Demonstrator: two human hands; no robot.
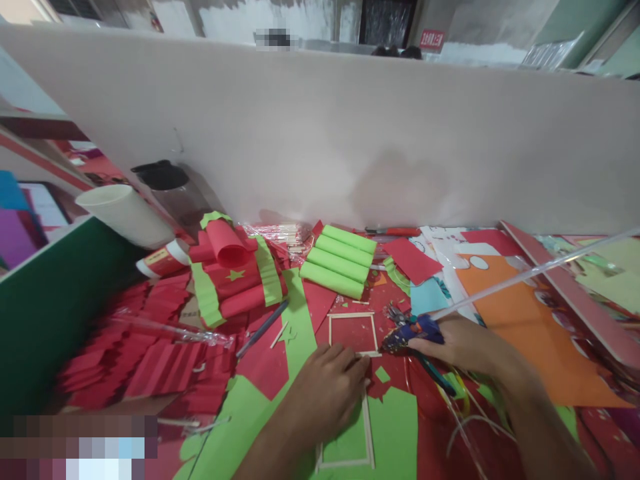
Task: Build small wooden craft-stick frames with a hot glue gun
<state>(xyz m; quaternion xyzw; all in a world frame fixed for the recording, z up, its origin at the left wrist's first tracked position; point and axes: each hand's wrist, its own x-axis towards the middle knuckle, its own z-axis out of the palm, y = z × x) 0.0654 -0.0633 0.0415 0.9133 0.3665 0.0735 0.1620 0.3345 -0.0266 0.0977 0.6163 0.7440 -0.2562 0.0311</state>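
My right hand is closed around a blue hot glue gun. A long translucent glue stick runs out of its back to the upper right. The gun's smeared nozzle end touches or nearly touches a corner of a frame of thin pale wooden sticks. My left hand lies over the middle of this frame, fingers bent and pressing its crossbar. The frame's upper part rests on the red tabletop, its lower part on green paper. My left hand hides part of its left side.
Pleated red paper, a red and green paper piece with a star and a green rolled-paper panel lie left and behind. Orange paper is right. A white partition stands behind, a dark green board left.
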